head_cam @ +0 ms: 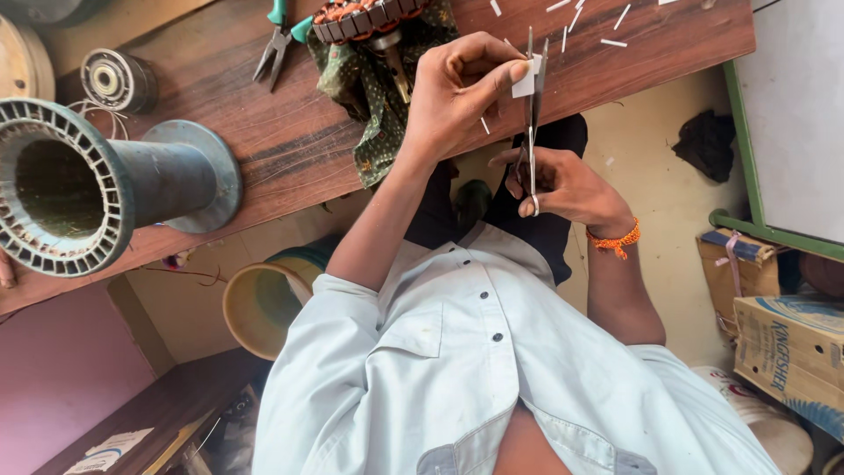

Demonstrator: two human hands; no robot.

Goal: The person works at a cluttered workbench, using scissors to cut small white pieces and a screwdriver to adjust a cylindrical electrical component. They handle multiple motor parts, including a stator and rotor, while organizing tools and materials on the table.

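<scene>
My left hand (457, 88) pinches a small white paper piece (524, 81) between thumb and fingers above the edge of the wooden table (668, 44). My right hand (567, 186), with an orange thread band at the wrist, grips a pair of metal scissors (532, 123). The scissors point upward and their blades sit around the paper piece. Several cut white paper strips (613, 42) lie scattered on the table beyond the hands.
A copper-wound motor stator (365, 18) rests on a green patterned cloth (369, 105), beside teal-handled pliers (277, 40). A large grey spool (88, 185) and a small reel (110, 79) occupy the table's left. Below are a yellow bucket (259, 303) and cardboard boxes (791, 352).
</scene>
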